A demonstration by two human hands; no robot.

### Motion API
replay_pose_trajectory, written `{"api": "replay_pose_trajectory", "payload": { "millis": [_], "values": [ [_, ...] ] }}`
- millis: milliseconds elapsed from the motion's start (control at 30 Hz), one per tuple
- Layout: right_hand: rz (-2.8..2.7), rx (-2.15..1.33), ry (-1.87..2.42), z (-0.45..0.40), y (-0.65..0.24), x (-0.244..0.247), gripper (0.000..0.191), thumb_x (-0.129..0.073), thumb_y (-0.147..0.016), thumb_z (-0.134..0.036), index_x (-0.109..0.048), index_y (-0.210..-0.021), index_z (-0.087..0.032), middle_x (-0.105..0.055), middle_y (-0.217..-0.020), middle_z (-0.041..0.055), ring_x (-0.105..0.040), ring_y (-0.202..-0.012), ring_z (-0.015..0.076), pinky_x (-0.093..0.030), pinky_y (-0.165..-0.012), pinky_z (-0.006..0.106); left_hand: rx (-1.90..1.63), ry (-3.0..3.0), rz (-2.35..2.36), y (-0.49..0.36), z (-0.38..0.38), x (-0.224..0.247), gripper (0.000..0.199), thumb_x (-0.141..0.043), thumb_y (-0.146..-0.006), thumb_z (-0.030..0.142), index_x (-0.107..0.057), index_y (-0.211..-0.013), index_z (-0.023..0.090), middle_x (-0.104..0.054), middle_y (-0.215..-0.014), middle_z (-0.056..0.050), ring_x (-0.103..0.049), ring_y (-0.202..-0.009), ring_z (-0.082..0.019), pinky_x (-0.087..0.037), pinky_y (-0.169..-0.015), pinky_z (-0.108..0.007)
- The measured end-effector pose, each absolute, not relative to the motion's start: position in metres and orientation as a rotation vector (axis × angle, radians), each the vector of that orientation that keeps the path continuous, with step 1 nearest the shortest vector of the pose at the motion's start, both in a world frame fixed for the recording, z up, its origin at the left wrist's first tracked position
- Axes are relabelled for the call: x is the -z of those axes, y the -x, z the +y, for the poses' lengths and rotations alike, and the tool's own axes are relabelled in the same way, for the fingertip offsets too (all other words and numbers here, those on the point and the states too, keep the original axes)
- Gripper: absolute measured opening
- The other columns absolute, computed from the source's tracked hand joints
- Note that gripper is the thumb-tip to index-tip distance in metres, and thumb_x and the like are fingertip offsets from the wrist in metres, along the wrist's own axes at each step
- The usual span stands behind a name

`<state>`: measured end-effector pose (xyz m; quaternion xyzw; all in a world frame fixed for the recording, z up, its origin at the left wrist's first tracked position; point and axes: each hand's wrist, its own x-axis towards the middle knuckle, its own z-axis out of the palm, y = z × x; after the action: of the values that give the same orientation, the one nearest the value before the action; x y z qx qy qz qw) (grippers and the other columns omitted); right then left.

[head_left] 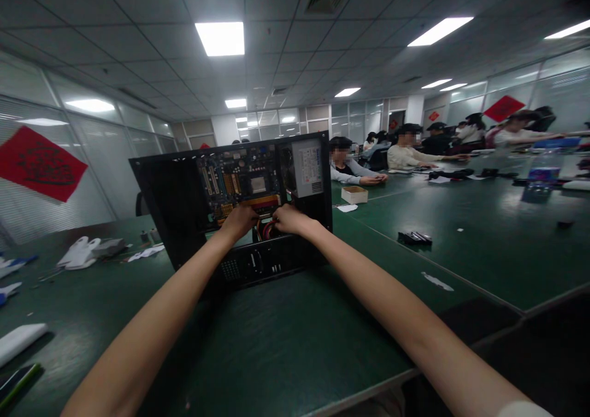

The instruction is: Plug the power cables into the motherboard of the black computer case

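A black computer case (159,199) stands on the table with its open side facing me. Inside it are a motherboard (239,180) and, at the upper right, a silver power supply (308,166). Both my hands reach into the case at the board's lower edge. My left hand (239,222) has its fingers closed by the memory slots; what they pinch is too small to make out. Close by on the right, my right hand (294,219) has its fingers pinched at a bundle of coloured cables (266,229), which hangs between the two hands.
The green table (286,337) carries a white plastic bag (79,252) at left, a small black part (415,238) at right and an open cardboard box (354,194) farther back. Several people sit beyond; one person (353,171) is nearest the box.
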<state>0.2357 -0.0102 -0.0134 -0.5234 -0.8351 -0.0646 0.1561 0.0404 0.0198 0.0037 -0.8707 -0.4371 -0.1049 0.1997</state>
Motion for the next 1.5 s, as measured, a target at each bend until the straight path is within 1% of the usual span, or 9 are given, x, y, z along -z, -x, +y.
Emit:
{"api": "replay_pose_trajectory", "payload": {
  "millis": [167, 467, 600, 733, 833, 1000, 1133, 1300, 1500],
  "values": [
    [-2.402, 0.194, 1.488, -0.011, -0.236, 0.013, 0.031, -0.057, -0.089, -0.022, -0.073, -0.115, -0.014, -0.072, -0.108, 0.018, -0.07, -0.1, 0.0273, -0.052, -0.083, 0.029, 0.246, 2.407, -1.319, -0.044, 0.012, -0.005, 0.025, -0.057, -0.09, 0.018, -0.08, -0.1, 0.018, -0.076, -0.1, -0.014, -0.071, -0.096, -0.026, -0.052, -0.083, -0.031],
    [-2.425, 0.21, 1.499, -0.011, -0.234, 0.012, 0.03, -0.056, -0.088, -0.019, -0.075, -0.111, -0.013, -0.074, -0.104, 0.018, -0.07, -0.099, 0.0277, -0.052, -0.079, 0.028, 0.139, 2.323, -1.431, -0.051, 0.002, -0.007, 0.034, -0.046, -0.094, 0.021, -0.075, -0.109, 0.012, -0.071, -0.11, -0.021, -0.068, -0.105, -0.03, -0.051, -0.091, -0.038],
    [-2.437, 0.209, 1.497, -0.013, -0.233, 0.011, 0.028, -0.056, -0.089, -0.019, -0.076, -0.108, -0.014, -0.074, -0.105, 0.0165, -0.07, -0.098, 0.0254, -0.05, -0.079, 0.026, 0.103, 2.301, -1.426, -0.051, 0.002, -0.007, 0.033, -0.045, -0.094, 0.019, -0.075, -0.105, 0.01, -0.071, -0.109, -0.022, -0.068, -0.104, -0.032, -0.052, -0.089, -0.04],
    [-2.446, 0.208, 1.493, -0.014, -0.233, 0.011, 0.028, -0.056, -0.088, -0.019, -0.076, -0.108, -0.015, -0.074, -0.105, 0.0156, -0.07, -0.098, 0.024, -0.05, -0.079, 0.024, 0.112, 2.287, -1.419, -0.049, 0.007, -0.005, 0.032, -0.046, -0.094, 0.019, -0.074, -0.104, 0.01, -0.071, -0.107, -0.022, -0.069, -0.101, -0.034, -0.054, -0.085, -0.042],
    [-2.448, 0.215, 1.494, -0.013, -0.233, 0.011, 0.029, -0.057, -0.088, -0.02, -0.075, -0.109, -0.014, -0.074, -0.105, 0.0158, -0.07, -0.097, 0.0238, -0.05, -0.079, 0.024, 0.129, 2.287, -1.405, -0.048, 0.012, -0.002, 0.031, -0.046, -0.094, 0.02, -0.074, -0.106, 0.012, -0.071, -0.108, -0.02, -0.069, -0.102, -0.032, -0.054, -0.086, -0.041],
    [-2.425, 0.275, 1.501, -0.012, -0.233, 0.012, 0.026, -0.056, -0.087, -0.017, -0.075, -0.105, -0.011, -0.072, -0.104, 0.0183, -0.069, -0.098, 0.0263, -0.05, -0.082, 0.028, 0.161, 2.294, -1.381, -0.048, 0.013, -0.001, 0.029, -0.05, -0.093, 0.022, -0.073, -0.108, 0.013, -0.071, -0.11, -0.019, -0.069, -0.104, -0.032, -0.054, -0.086, -0.039],
    [-2.391, 0.358, 1.467, -0.012, -0.232, 0.013, 0.025, -0.055, -0.087, -0.014, -0.073, -0.104, -0.01, -0.067, -0.115, 0.0192, -0.067, -0.104, 0.028, -0.05, -0.084, 0.03, 0.172, 2.288, -1.389, -0.05, 0.012, -0.002, 0.029, -0.049, -0.093, 0.019, -0.072, -0.108, 0.012, -0.071, -0.109, -0.02, -0.069, -0.103, -0.031, -0.054, -0.086, -0.038],
    [-2.463, 0.497, 1.288, -0.001, -0.231, 0.009, 0.025, -0.05, -0.092, -0.015, -0.07, -0.108, -0.014, -0.062, -0.119, 0.0151, -0.067, -0.099, 0.0243, -0.05, -0.082, 0.03, 0.189, 2.284, -1.375, -0.048, 0.013, -0.002, 0.032, -0.045, -0.095, 0.019, -0.072, -0.109, 0.013, -0.071, -0.111, -0.02, -0.069, -0.104, -0.033, -0.054, -0.085, -0.04],
    [-2.64, 0.7, 1.014, 0.024, -0.224, 0.006, 0.027, -0.045, -0.097, -0.014, -0.063, -0.117, -0.013, -0.058, -0.124, 0.0157, -0.066, -0.101, 0.0236, -0.051, -0.085, 0.034, 0.195, 2.316, -1.388, -0.045, 0.018, -0.001, 0.033, -0.044, -0.097, 0.024, -0.073, -0.111, 0.015, -0.073, -0.109, -0.018, -0.07, -0.101, -0.03, -0.053, -0.087, -0.038]
  ]
}}
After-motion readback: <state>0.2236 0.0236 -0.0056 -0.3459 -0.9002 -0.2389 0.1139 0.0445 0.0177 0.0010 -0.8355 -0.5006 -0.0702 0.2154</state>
